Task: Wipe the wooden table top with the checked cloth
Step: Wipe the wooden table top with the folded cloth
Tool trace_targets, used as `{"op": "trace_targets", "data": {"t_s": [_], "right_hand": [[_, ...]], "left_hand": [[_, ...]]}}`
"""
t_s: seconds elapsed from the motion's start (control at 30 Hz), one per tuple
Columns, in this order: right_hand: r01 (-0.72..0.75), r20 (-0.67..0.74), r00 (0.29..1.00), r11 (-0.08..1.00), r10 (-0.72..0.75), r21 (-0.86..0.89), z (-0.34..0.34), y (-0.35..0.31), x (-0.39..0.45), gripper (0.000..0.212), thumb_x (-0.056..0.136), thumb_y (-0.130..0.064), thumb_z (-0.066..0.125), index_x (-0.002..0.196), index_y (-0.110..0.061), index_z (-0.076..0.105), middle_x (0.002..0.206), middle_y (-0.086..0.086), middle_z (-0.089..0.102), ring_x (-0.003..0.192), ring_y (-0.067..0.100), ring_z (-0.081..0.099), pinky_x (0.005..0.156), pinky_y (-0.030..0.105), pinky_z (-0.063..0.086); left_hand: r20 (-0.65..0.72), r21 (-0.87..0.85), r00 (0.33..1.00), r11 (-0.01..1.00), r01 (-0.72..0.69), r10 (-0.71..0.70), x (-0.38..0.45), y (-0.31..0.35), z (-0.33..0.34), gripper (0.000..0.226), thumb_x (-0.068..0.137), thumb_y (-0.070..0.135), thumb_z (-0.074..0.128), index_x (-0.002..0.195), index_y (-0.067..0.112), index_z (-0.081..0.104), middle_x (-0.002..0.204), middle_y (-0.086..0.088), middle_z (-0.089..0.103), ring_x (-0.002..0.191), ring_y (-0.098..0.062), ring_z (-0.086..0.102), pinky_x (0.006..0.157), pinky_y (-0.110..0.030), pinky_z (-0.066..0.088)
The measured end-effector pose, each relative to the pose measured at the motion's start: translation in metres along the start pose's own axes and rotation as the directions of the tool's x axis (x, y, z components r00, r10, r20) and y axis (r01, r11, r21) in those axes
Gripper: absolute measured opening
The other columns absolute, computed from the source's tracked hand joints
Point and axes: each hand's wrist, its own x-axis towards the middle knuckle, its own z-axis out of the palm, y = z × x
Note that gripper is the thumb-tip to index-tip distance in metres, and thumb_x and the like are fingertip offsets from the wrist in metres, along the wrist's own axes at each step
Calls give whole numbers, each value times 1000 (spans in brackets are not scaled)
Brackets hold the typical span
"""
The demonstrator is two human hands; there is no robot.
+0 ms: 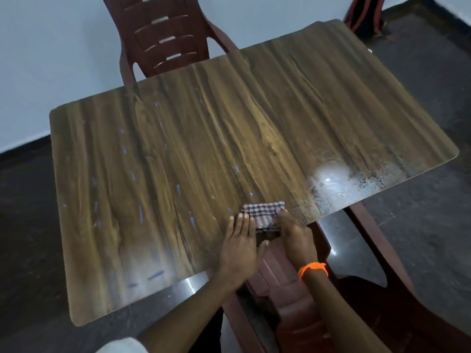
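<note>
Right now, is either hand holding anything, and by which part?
Both hands are on the folded checked cloth at the table's near edge: left hand flat at its left side, right hand at its right edge; grip unclear.

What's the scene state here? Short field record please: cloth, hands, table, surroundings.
cloth: checked cloth, folded, at the near table edge
left hand: fingers flat, touching the cloth's left side
right hand: on the cloth's right side; grip unclear
table: wooden table top, whitish smear at near right
wrist: orange band, right
surroundings: dark red chair beyond the far edge
</note>
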Motion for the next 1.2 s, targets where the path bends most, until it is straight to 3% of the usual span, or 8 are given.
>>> {"op": "trace_targets", "data": {"t_s": [0.17, 0.3, 0.43, 0.73, 0.83, 1.03, 1.13, 1.2], "right_hand": [[-172, -98, 980, 985, 170, -5, -4, 3, -17, 42, 68, 11, 72, 98, -18, 74, 119, -5, 68, 104, 11, 66, 89, 17, 45], [-282, -147, 948, 959, 282, 23, -6, 1, 21, 35, 74, 8, 65, 96, -17, 75, 120, -5, 68, 105, 14, 66, 90, 17, 44], [-203, -175, 963, 979, 204, 19, 3, -20, 68, 34, 74, 10, 63, 95, -14, 76, 117, 2, 69, 106, 22, 65, 93, 31, 50], [-96, -68, 993, 995, 97, 26, 21, -53, 40, 38, 72, 9, 67, 99, -18, 74, 123, -7, 65, 105, 8, 64, 83, 24, 53], [-150, -92, 984, 987, 155, 54, 12, -36, 24, 41, 69, 13, 68, 96, -18, 75, 122, -7, 66, 108, 2, 59, 88, 24, 53], [-307, -228, 924, 951, 307, 38, -3, -32, 73, 38, 67, 16, 64, 90, -12, 77, 116, 2, 70, 101, 23, 68, 86, 32, 53], [-307, -239, 917, 948, 319, 87, 0, -37, 109, 36, 72, 14, 60, 93, -10, 76, 116, 5, 70, 105, 24, 66, 92, 37, 53], [-280, -220, 929, 953, 299, 112, 5, -44, 123, 36, 72, 15, 58, 95, -7, 76, 116, 8, 69, 105, 24, 66, 100, 29, 47]], "left_hand": [[20, -95, 994, 990, -107, 109, -5, 13, 5, 82, 101, 56, 29, 158, -2, 16, 166, -21, 11, 156, -31, -4, 125, -51, 7], [10, -96, 990, 986, -140, 141, 29, 10, -2, 81, 102, 51, 32, 158, -2, 9, 167, -21, 5, 155, -30, -10, 126, -48, 3], [-32, -108, 998, 992, -63, 60, 60, -18, -14, 80, 102, 54, 28, 158, -3, 14, 166, -23, 11, 156, -29, -2, 126, -48, 3], [-62, -86, 997, 995, -50, 45, 19, -57, -2, 78, 103, 55, 31, 154, -4, 28, 162, -25, 24, 155, -32, 13, 125, -50, 17], [-26, -144, 995, 985, -98, 95, 11, -38, 4, 80, 101, 55, 37, 155, -4, 27, 163, -25, 22, 155, -32, 11, 124, -49, 16], [-19, -135, 993, 984, -118, 116, 65, -18, -19, 86, 99, 51, 39, 157, -5, 11, 165, -27, 5, 156, -32, -4, 126, -49, 7], [-28, -107, 997, 991, -79, 76, 92, -32, -34, 82, 101, 51, 35, 157, -4, 11, 165, -26, 7, 156, -32, -2, 126, -48, 3], [-24, -83, 998, 995, -62, 60, 98, -45, -38, 80, 103, 51, 32, 158, -4, 12, 165, -26, 9, 156, -31, -1, 125, -47, 1]]}}
